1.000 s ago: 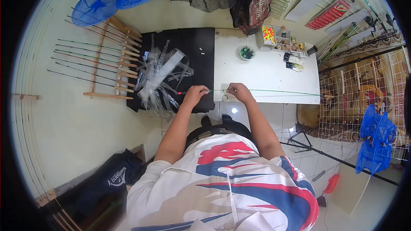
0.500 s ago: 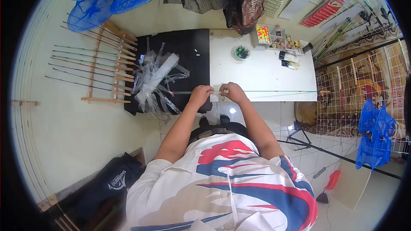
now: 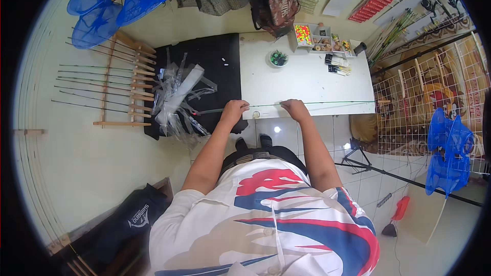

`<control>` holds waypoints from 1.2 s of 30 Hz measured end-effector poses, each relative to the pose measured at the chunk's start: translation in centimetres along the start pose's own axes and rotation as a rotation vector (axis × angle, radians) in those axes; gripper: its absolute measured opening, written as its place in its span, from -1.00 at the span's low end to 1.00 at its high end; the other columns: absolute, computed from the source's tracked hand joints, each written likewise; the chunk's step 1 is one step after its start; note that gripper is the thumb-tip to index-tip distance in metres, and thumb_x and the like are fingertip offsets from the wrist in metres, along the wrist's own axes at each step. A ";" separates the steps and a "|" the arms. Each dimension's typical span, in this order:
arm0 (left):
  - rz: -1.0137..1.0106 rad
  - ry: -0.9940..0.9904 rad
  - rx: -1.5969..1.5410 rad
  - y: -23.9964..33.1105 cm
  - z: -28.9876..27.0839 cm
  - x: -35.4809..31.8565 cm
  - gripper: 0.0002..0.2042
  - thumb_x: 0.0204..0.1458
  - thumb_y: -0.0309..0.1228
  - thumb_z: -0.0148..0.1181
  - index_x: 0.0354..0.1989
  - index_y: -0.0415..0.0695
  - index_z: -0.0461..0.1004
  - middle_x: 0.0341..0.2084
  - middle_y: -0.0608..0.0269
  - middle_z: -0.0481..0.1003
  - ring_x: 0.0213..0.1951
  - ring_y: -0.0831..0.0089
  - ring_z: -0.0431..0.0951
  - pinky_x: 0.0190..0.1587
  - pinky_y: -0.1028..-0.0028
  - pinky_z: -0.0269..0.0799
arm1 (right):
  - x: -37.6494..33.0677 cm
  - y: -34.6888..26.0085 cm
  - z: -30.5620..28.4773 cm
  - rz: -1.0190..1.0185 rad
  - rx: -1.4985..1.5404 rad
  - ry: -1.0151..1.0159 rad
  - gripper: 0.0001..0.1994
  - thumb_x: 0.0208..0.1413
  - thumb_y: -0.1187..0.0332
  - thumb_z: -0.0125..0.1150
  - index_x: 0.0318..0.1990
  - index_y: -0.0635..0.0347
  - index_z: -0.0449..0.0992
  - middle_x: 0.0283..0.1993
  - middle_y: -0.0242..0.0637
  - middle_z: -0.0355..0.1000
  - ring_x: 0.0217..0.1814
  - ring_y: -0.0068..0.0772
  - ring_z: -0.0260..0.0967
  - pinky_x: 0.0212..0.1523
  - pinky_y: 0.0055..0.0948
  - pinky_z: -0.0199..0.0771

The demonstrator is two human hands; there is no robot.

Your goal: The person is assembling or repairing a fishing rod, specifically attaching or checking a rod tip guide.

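A thin green fishing rod [image 3: 332, 103] lies crosswise along the near edge of the white table [image 3: 302, 84], its left part reaching over the black cloth. My left hand [image 3: 236, 109] pinches it near where black cloth and white top meet. Some way to the right, my right hand [image 3: 294, 108] has its fingers closed on the same rod. Between the hands, at the table's edge, sits a small pale ring [image 3: 255, 115], perhaps a tape roll. Left of my left hand is a heap of clear plastic sleeves [image 3: 181, 94] on the black cloth [image 3: 222, 51].
A wooden rack [image 3: 140, 87] with several thin rods stands at the left. Behind are a small round pot [image 3: 277, 59], a compartment box [image 3: 322, 38] of floats and small packets [image 3: 338, 65]. Blue nets [image 3: 450, 148] hang on a white grid at the right.
My hands have moved apart along the rod, the right one sliding rightward and the left slightly leftward. The view has shifted a little, so the table appears farther left.
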State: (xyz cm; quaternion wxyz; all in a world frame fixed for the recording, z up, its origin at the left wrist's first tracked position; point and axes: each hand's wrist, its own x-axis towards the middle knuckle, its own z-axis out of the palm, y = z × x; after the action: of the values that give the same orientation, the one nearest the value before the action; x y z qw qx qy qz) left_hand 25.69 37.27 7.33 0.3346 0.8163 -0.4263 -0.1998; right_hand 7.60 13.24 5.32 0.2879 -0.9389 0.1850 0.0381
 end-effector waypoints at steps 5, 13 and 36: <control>-0.047 -0.053 -0.158 3.4 1.4 0.7 -0.73 -0.02 -0.40 0.35 -0.16 -0.26 0.61 -0.30 -0.03 0.63 -0.25 0.18 0.67 -0.16 0.37 0.52 | 0.1 -0.2 0.7 -0.095 0.037 0.000 -0.75 0.17 0.19 0.17 -0.11 0.02 0.66 -0.18 -0.14 0.58 -0.14 -0.05 0.52 -0.07 -0.18 0.51; -0.108 -0.068 -0.198 5.9 5.1 1.9 -0.68 -0.03 -0.35 0.38 -0.10 -0.21 0.60 -0.29 0.00 0.63 -0.22 0.25 0.67 -0.14 0.38 0.53 | -0.1 -0.3 -0.1 -0.162 0.052 -0.049 -0.79 0.13 0.27 0.22 -0.15 0.11 0.66 -0.19 -0.10 0.57 -0.17 0.01 0.50 -0.12 -0.14 0.49; -0.152 -0.075 -0.203 7.7 7.9 2.7 -0.60 0.00 -0.47 0.35 0.06 -0.21 0.51 -0.22 -0.01 0.63 -0.18 0.27 0.66 -0.08 0.39 0.54 | -0.4 2.7 0.1 -0.227 -0.091 -0.104 -0.73 0.20 0.16 0.11 -0.05 -0.04 0.63 -0.13 -0.27 0.58 -0.11 -0.16 0.51 -0.11 -0.17 0.52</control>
State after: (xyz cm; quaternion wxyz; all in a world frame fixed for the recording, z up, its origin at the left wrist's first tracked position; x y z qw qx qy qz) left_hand 18.01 28.82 7.23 0.3830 0.8002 -0.3531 -0.2972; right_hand 6.22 11.34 3.92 0.2568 -0.9626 0.0604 0.0622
